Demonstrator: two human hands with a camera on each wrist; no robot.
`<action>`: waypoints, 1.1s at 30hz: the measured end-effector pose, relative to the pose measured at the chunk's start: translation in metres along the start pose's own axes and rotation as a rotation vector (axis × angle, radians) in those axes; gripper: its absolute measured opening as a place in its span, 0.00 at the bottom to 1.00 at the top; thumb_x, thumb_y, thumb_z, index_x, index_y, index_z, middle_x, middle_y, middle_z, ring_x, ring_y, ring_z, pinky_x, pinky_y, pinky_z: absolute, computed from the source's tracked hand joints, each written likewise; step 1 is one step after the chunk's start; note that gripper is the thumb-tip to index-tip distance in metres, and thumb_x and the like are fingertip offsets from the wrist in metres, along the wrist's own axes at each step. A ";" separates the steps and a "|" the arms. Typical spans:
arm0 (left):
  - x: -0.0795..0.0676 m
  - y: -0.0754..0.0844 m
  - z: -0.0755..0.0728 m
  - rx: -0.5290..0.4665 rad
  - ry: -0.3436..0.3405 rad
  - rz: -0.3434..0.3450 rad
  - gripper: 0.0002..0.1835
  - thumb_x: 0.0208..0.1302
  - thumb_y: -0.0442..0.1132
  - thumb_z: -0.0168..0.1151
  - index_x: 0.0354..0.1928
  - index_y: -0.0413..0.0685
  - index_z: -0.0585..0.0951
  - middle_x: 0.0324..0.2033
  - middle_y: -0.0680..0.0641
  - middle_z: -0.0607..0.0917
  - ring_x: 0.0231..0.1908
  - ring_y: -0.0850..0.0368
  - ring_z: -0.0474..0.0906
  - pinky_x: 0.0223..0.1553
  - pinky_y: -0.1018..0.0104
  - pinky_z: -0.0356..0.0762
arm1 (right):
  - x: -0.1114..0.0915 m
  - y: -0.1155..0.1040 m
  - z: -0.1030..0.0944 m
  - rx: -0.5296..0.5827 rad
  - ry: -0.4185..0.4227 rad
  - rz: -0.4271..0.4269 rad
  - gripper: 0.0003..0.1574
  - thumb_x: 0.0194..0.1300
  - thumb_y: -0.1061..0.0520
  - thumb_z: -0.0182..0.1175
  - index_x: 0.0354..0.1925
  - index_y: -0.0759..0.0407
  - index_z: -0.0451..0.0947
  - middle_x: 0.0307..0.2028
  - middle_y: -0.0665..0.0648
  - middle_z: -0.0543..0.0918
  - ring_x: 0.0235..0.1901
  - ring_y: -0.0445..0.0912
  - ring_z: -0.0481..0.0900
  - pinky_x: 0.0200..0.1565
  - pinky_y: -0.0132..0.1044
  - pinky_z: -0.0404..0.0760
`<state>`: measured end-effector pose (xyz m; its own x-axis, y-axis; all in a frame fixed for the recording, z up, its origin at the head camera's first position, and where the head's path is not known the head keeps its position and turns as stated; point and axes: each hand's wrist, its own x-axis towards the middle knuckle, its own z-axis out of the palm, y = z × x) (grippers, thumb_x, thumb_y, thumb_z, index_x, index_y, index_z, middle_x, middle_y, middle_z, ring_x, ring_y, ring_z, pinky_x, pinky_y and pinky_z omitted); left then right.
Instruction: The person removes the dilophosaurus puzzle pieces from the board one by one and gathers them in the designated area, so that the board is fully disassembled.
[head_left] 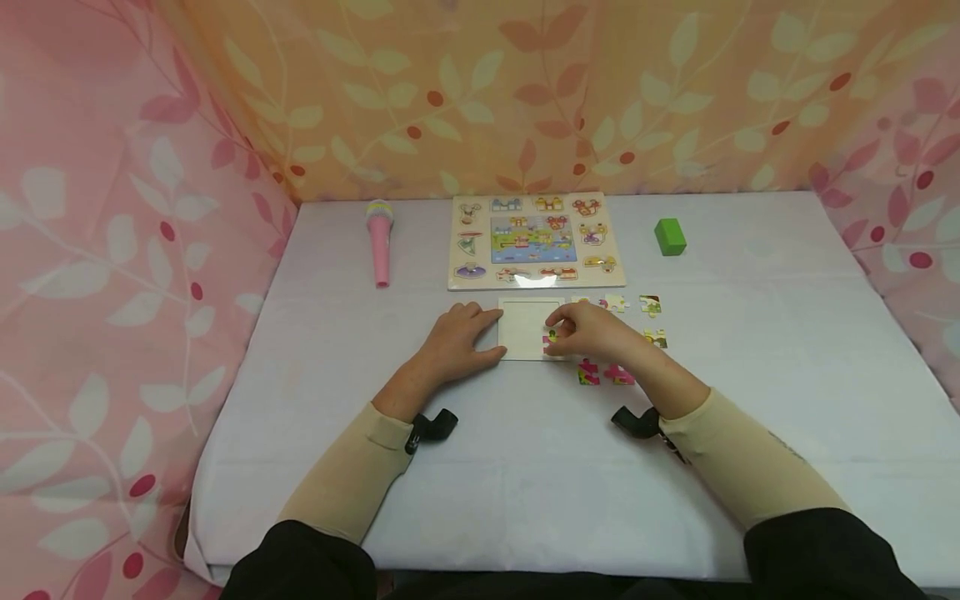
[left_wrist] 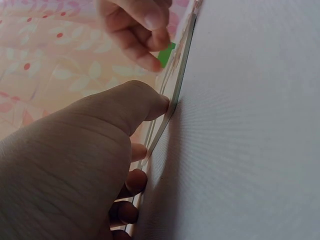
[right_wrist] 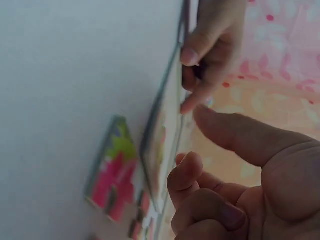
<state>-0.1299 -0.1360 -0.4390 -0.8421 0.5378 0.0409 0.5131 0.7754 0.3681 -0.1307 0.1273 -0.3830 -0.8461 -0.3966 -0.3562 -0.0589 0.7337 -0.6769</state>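
A shallow white puzzle tray (head_left: 520, 332) lies flat in front of me. My left hand (head_left: 459, 340) rests at its left edge, thumb and index fingertips spread along the rim; in the left wrist view the thumb touches it. Over the tray's right side hovers my right hand (head_left: 588, 331), its thumb and index finger apart with nothing between them in the right wrist view. A pink and green jigsaw piece (head_left: 550, 337) lies in the tray beneath those fingers, partly covered. Nearer me are loose pink pieces, one (head_left: 588, 372) left of another (head_left: 620, 375).
More jigsaw pieces (head_left: 650, 305) lie right of the tray, some partly behind the right hand. A wooden picture puzzle board (head_left: 462, 242) is behind the tray. Farther left is a pink toy microphone (head_left: 381, 250); at back right stands a green block (head_left: 670, 237). Patterned curtains surround the table.
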 end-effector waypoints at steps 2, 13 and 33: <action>0.000 0.000 0.000 0.002 0.001 0.001 0.35 0.66 0.57 0.65 0.71 0.49 0.75 0.45 0.48 0.78 0.44 0.52 0.70 0.46 0.57 0.70 | 0.002 0.001 0.004 -0.015 0.005 0.018 0.27 0.61 0.56 0.73 0.55 0.67 0.79 0.32 0.56 0.78 0.32 0.48 0.74 0.39 0.41 0.73; -0.001 0.000 0.001 -0.008 0.016 0.006 0.35 0.66 0.57 0.66 0.70 0.48 0.76 0.44 0.49 0.78 0.43 0.52 0.69 0.44 0.58 0.69 | 0.005 0.004 0.011 -0.047 0.077 0.040 0.21 0.57 0.59 0.74 0.47 0.66 0.80 0.34 0.57 0.80 0.34 0.49 0.76 0.42 0.43 0.74; 0.000 -0.001 0.001 -0.002 0.013 0.004 0.35 0.66 0.57 0.65 0.70 0.48 0.76 0.44 0.49 0.78 0.44 0.52 0.69 0.45 0.57 0.69 | -0.003 0.002 0.014 -0.166 0.124 -0.007 0.22 0.60 0.57 0.72 0.51 0.65 0.82 0.40 0.59 0.80 0.41 0.52 0.75 0.49 0.48 0.73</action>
<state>-0.1301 -0.1364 -0.4405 -0.8419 0.5369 0.0543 0.5164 0.7723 0.3700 -0.1211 0.1221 -0.3931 -0.9036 -0.3384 -0.2626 -0.1430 0.8163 -0.5597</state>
